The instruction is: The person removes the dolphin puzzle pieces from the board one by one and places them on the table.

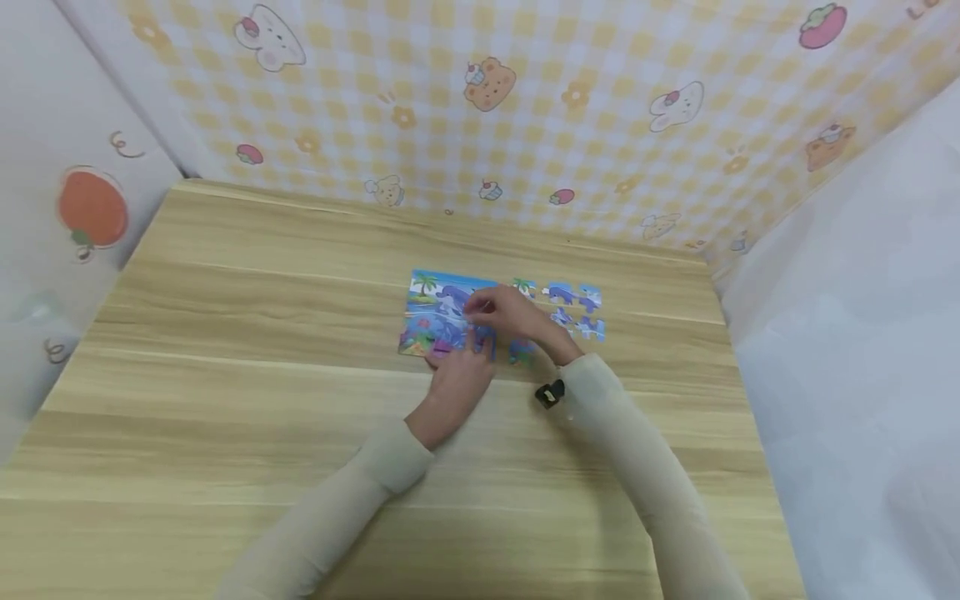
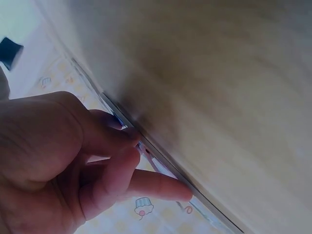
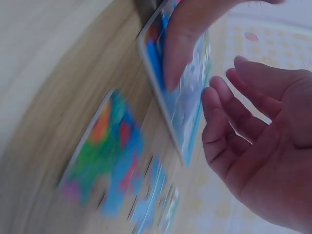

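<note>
A jigsaw puzzle [image 1: 427,304] with a dolphin and sea picture lies on the wooden table. My left hand [image 1: 461,383] reaches to its near right part, and an extended finger [image 3: 180,58] rests on its surface. In the left wrist view, other fingers of that hand [image 2: 53,151] touch along the puzzle's edge. Over the right half of the puzzle hovers my right hand [image 1: 517,315]. The right wrist view shows its fingers loosely bent, thumb apart, with nothing visible between them. Both hands hide part of the picture.
Several loose puzzle pieces lie right of the puzzle, among them a dolphin piece [image 1: 561,293] and a colourful coral piece [image 3: 109,151]. A small black device [image 1: 550,393] sits at the right wrist. A checked cloth wall [image 1: 420,108] stands behind the table [image 1: 225,400].
</note>
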The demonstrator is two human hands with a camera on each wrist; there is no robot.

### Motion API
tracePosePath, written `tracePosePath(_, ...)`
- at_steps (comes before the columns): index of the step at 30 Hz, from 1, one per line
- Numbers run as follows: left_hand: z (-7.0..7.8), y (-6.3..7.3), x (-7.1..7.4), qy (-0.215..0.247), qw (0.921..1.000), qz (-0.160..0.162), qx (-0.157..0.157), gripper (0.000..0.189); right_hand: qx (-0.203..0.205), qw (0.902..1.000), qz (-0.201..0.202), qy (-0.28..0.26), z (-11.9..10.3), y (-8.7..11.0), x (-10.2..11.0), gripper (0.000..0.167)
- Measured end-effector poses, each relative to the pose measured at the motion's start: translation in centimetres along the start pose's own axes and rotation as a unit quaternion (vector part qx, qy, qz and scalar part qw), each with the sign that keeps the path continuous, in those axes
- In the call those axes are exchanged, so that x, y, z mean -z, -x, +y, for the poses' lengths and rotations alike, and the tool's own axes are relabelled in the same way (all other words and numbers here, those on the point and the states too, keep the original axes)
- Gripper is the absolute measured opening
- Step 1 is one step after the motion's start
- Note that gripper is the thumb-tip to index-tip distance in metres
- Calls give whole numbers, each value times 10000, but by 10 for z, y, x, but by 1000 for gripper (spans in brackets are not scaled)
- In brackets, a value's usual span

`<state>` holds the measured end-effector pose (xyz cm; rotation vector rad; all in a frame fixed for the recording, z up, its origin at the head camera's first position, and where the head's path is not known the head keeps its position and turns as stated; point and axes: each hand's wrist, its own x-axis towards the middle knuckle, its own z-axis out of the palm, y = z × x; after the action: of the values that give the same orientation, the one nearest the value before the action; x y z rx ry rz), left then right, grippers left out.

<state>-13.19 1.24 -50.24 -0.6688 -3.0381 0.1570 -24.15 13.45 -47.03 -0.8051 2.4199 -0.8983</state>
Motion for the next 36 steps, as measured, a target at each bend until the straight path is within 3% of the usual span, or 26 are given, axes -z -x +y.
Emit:
tracePosePath(5, 0, 1, -1, -282, 9989, 346, -127, 28, -115, 9972, -669, 324, -14, -18, -9, 24)
tracePosePath(8, 0, 1, -1, -444, 9976, 499, -174, 20, -204, 9946, -811, 618, -18, -24, -12, 22)
tracePosePath(11, 0, 0, -1, -533, 9976, 397, -184, 18, -257, 9936, -842, 707, -19, -27, -15, 21)
tracePosePath(15, 1, -2, 0, -456, 9988, 116, -133, 23, -307, 9938, -854, 645, -17, -29, -18, 18)
tracePosePath(21, 2, -2, 1, -542, 9984, -47, -173, 26, -265, 9951, -807, 498, -14, -31, -21, 8)
tracePosePath(30, 1, -2, 2, -495, 9985, 65, -206, 27, 73, 9983, -573, 38, -18, -34, -25, 13)
tracePosePath(36, -2, -1, 2, -357, 9991, 89, -227, 30, -213, 9997, -120, -87, -18, -34, -25, 12)
